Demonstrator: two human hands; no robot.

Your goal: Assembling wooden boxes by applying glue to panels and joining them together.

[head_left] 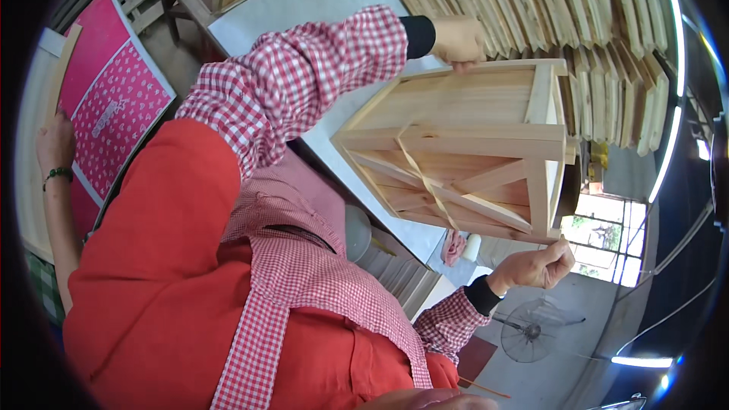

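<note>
A pale wooden box (486, 144) with crossed slats on one side lies on the white table, with a thin yellowish band (421, 171) around it. My left hand (459, 39) is closed at the box's upper edge, its fingertips against the wood. Beside the opposite corner of the box, my right hand (534, 266) is closed, thumb and fingers pressed together. Whatever my right fingers hold, if anything, is hidden. Checked sleeves with black cuffs cover both my arms.
Stacked wooden panels (600, 15) stand behind the box. The white table (319, 133) runs under it. At far left another person's hand (56, 143), wearing a green bracelet, is near a pink printed board (114, 99) and a wood strip (67, 61). A fan (533, 330) stands beyond.
</note>
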